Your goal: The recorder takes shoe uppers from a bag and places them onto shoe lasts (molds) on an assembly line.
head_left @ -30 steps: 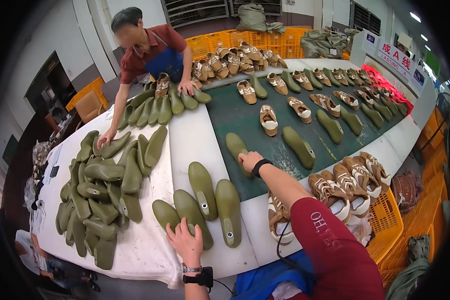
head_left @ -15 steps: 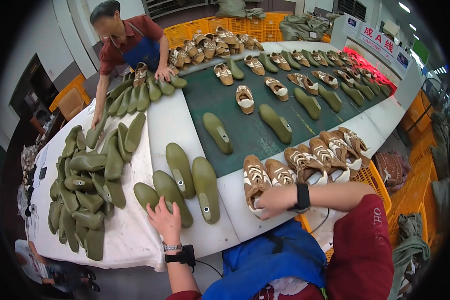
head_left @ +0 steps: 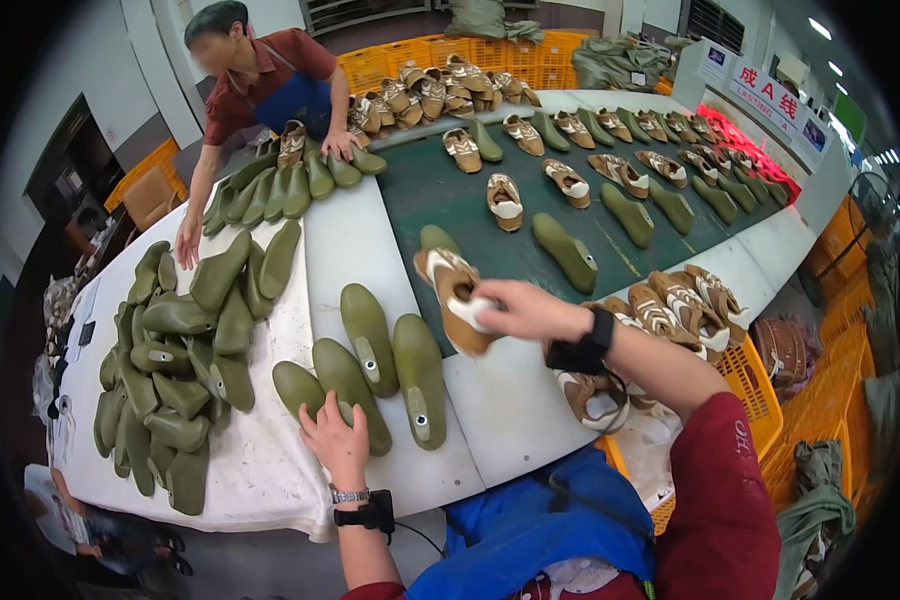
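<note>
My right hand [head_left: 530,312] is closed on the white heel of a brown-and-white shoe [head_left: 452,292]. That shoe hangs over the near edge of the green belt [head_left: 500,262] and partly hides a green shoe last [head_left: 438,238] behind it. My left hand [head_left: 336,440] rests, fingers spread, on the near ends of two green shoe lasts [head_left: 348,380] on the white tabletop. Two more lasts [head_left: 419,385] lie just right of it. Close to my right forearm is a row of brown-and-white shoes [head_left: 660,310].
A large pile of green lasts [head_left: 175,370] covers the white cloth at left. Across the table a co-worker [head_left: 280,85] reaches towards it. Shoes and lasts line the belt, with a shoe heap [head_left: 430,95] beyond. A yellow crate [head_left: 755,385] stands at right.
My right hand has lifted a shoe from the near row and carried it left and forward over the belt edge. My left hand stays put. The co-worker's reaching hand has let go of a last.
</note>
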### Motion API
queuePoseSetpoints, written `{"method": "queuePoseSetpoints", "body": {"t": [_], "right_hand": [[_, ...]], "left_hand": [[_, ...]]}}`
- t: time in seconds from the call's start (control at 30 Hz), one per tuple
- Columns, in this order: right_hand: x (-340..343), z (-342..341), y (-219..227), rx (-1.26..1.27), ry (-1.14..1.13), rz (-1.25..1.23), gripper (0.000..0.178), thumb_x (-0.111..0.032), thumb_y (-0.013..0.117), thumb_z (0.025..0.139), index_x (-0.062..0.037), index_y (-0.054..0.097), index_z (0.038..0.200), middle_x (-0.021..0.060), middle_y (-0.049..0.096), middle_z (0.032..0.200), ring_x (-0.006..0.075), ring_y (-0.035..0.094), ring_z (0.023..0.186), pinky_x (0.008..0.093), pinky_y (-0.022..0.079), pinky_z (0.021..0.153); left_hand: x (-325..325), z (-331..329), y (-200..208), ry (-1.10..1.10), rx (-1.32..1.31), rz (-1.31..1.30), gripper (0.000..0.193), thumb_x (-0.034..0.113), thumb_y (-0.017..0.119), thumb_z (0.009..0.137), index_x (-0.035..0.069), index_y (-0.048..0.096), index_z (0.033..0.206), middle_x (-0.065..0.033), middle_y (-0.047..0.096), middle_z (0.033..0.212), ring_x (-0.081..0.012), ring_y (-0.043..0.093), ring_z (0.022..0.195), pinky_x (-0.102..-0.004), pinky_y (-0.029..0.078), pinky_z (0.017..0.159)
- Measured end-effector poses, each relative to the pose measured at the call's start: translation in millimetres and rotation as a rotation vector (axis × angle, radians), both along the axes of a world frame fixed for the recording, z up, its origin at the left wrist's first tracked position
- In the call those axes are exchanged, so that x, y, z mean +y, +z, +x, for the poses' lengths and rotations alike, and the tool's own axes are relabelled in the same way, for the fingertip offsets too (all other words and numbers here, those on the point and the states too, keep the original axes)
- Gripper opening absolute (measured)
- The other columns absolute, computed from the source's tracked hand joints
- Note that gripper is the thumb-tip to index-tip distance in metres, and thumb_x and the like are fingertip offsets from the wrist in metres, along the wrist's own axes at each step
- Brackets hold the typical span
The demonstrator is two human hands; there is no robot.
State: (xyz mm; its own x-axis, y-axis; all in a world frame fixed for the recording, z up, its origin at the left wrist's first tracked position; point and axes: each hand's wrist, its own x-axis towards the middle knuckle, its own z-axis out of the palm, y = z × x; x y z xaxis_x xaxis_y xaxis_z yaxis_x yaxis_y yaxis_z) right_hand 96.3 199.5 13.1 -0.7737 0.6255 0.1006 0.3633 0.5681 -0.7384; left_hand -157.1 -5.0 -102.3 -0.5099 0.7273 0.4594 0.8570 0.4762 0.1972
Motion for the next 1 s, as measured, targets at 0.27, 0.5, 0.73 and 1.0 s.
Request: {"method": "queuePoseSetpoints", "body": {"t": [0.27, 0.5, 0.73, 1.0], "right_hand": [[154.8, -144.2, -73.9, -0.208, -0.193, -0.014, 0.037, -0.021, 0.053, 0.074, -0.0064, 0.056, 0.108, 0.0169, 0.059, 0.104, 0.0303, 0.056, 0.098, 0.0352, 0.044, 0.084], [217.5, -207.0, -145.8, -0.252, -0.405, 0.053, 0.035, -0.01, 0.054, 0.075, -0.0095, 0.053, 0.11, 0.0218, 0.049, 0.115, 0.0352, 0.055, 0.097, 0.039, 0.044, 0.085], [196.1, -199.8, -164.4, -0.082, -0.471, 0.14, 0.064, 0.005, 0.048, 0.07, -0.015, 0.033, 0.129, 0.0247, 0.025, 0.13, 0.043, 0.051, 0.096, 0.0444, 0.043, 0.085], [26.2, -148.6, -83.7, 0.067, -0.024, 0.043, 0.033, -0.005, 0.05, 0.065, -0.0076, 0.064, 0.095, 0.0181, 0.062, 0.091, 0.0326, 0.058, 0.089, 0.0387, 0.045, 0.08]], "left_hand": [[1.0, 2.5, 16.6, 0.002, -0.092, -0.023, 0.043, 0.023, 0.057, 0.074, 0.004, 0.052, 0.112, -0.0148, 0.057, 0.099, -0.0389, 0.033, 0.116, -0.0482, 0.026, 0.096], [5.7, 10.4, 24.4, 0.035, -0.176, -0.097, 0.045, 0.02, 0.058, 0.071, 0.002, 0.051, 0.112, -0.0153, 0.054, 0.101, -0.0417, 0.031, 0.116, -0.0489, 0.025, 0.097], [4.3, 3.1, 13.4, 0.006, -0.164, -0.1, 0.045, 0.02, 0.057, 0.071, 0.002, 0.051, 0.112, -0.0161, 0.054, 0.1, -0.0424, 0.032, 0.116, -0.0486, 0.026, 0.096], [-9.1, -9.4, -0.8, -0.001, -0.016, -0.081, 0.041, 0.025, 0.053, 0.08, 0.005, 0.05, 0.116, -0.0151, 0.056, 0.107, -0.0395, 0.035, 0.115, -0.0458, 0.031, 0.095]]}}
